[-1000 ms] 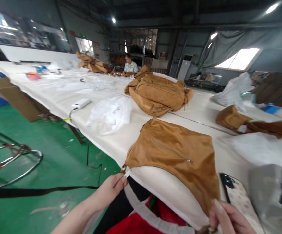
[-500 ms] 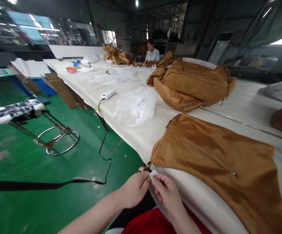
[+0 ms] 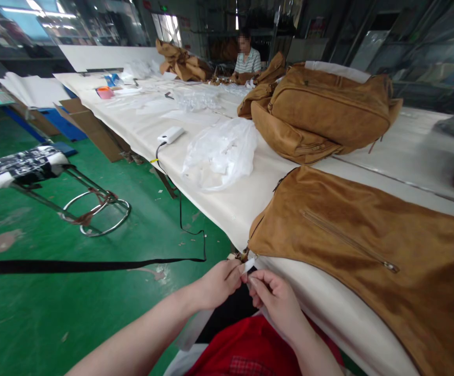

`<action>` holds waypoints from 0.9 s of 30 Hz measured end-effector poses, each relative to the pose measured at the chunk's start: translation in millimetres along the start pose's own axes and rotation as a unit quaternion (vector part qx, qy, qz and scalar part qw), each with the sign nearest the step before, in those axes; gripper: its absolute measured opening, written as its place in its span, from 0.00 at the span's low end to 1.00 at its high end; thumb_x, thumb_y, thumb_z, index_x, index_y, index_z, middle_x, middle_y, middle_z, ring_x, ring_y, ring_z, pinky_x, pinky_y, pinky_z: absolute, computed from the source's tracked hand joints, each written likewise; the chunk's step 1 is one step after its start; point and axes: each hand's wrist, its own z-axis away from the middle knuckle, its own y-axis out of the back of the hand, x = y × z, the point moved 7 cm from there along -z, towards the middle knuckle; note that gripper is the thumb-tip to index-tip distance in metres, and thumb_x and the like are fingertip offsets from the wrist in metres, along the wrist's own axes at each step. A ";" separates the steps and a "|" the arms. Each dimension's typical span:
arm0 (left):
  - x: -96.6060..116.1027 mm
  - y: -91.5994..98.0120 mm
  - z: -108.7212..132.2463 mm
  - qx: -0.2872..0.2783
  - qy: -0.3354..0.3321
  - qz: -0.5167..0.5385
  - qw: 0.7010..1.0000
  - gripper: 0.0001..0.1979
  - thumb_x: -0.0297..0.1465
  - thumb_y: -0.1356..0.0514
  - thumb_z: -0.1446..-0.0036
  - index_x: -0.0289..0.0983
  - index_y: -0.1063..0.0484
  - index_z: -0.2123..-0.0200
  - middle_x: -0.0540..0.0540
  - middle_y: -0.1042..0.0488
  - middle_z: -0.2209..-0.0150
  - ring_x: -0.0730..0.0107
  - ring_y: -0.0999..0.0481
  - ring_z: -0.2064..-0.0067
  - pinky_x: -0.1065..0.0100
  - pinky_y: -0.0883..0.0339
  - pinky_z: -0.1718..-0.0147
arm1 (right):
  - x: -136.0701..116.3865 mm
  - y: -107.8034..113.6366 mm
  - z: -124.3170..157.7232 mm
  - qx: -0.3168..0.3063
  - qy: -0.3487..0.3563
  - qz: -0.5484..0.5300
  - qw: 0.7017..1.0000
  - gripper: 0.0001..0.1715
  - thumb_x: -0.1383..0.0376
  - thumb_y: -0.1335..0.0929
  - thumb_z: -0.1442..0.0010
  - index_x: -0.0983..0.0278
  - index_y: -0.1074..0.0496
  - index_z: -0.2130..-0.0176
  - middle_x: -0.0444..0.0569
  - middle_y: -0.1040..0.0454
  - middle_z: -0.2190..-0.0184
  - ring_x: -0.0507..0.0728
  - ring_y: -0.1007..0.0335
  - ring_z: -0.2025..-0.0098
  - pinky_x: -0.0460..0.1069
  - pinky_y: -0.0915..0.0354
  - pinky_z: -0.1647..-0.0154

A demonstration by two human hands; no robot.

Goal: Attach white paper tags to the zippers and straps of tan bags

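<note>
A brown bag (image 3: 360, 224) lies flat on the desk (image 3: 221, 206), at the near right of the scene. It looks soft and leathery, its tan colour uneven, with darker patches and shallow creases across the front. A long zip (image 3: 344, 237) runs slantwise over that face, dropping from the far left toward the near right, and a metal zip pull (image 3: 390, 267) sits at its lower end. The near edge of the bag bends in a wide curve, with the pale desk showing along it. A dark line of trim or zip follows the short left side, and small metal-looking parts sit at the left corner, too tiny to make out.

Both hands are at that left corner, just off the edge of the desk, so most of the bag spreads to their right and farther away. The left hand (image 3: 221, 284) is nearly closed, its thumb and fingertips pinching at a small white strip (image 3: 249, 265) beside the corner. The right hand (image 3: 276, 292) is just next to it, thumb and forefinger drawn together, the other fingers curled; whether it grips anything cannot be told.

Beyond the bag, a bulky brown bag (image 3: 328, 109) stands on the far right of the desk, with a crumpled clear plastic bag (image 3: 222, 156) to its left.
</note>
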 end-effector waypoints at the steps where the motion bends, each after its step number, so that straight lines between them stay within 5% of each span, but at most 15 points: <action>1: -4.2 0.5 -1.2 -0.009 0.017 0.036 0.999 0.25 0.54 0.46 0.45 0.36 0.35 0.71 0.58 0.44 0.82 0.79 0.49 0.81 0.72 0.55 0.81 | 1.8 -0.2 -0.2 -0.008 -0.007 -0.009 1.000 0.16 0.52 0.35 0.40 0.62 0.30 0.67 0.42 0.31 0.76 0.50 0.36 0.78 0.45 0.40 0.76; 8: -17.9 -5.8 -0.7 -0.070 0.089 0.136 0.984 0.26 0.55 0.42 0.48 0.36 0.35 0.72 0.62 0.52 0.86 0.82 0.56 0.85 0.74 0.63 0.84 | 2.7 -3.8 -4.2 -0.006 0.000 0.008 1.000 0.15 0.56 0.36 0.39 0.64 0.29 0.70 0.43 0.30 0.77 0.50 0.35 0.77 0.44 0.39 0.75; 14: -30.8 -25.9 9.2 -0.204 0.173 0.292 0.918 0.20 0.49 0.38 0.48 0.37 0.37 0.72 0.61 0.53 0.85 0.82 0.61 0.84 0.75 0.69 0.86 | 5.6 -7.9 -14.5 0.001 0.026 0.024 0.999 0.17 0.57 0.36 0.39 0.64 0.29 0.74 0.44 0.28 0.80 0.51 0.36 0.78 0.44 0.40 0.76; 20: -27.0 -14.5 2.6 -0.074 0.084 0.133 0.985 0.24 0.54 0.46 0.46 0.38 0.36 0.74 0.61 0.54 0.87 0.79 0.60 0.85 0.72 0.64 0.85 | 2.7 -2.3 -25.5 0.020 -0.003 0.044 0.999 0.18 0.56 0.33 0.43 0.64 0.29 0.79 0.45 0.29 0.84 0.51 0.35 0.81 0.45 0.40 0.79; 24: -11.1 -4.7 3.8 0.040 -0.009 0.026 0.999 0.21 0.49 0.44 0.43 0.37 0.33 0.75 0.55 0.43 0.83 0.76 0.47 0.80 0.71 0.53 0.79 | -1.1 6.6 -14.9 0.052 -0.006 0.055 0.997 0.20 0.53 0.33 0.43 0.64 0.29 0.77 0.45 0.29 0.83 0.51 0.34 0.81 0.45 0.39 0.79; 27: 7.9 0.8 12.4 0.129 -0.103 -0.281 0.945 0.15 0.37 0.49 0.36 0.37 0.31 0.72 0.48 0.34 0.74 0.69 0.35 0.70 0.68 0.43 0.69 | 0.6 8.7 -2.9 0.055 -0.040 0.012 0.998 0.28 0.45 0.37 0.42 0.66 0.27 0.72 0.47 0.26 0.80 0.52 0.31 0.81 0.45 0.38 0.81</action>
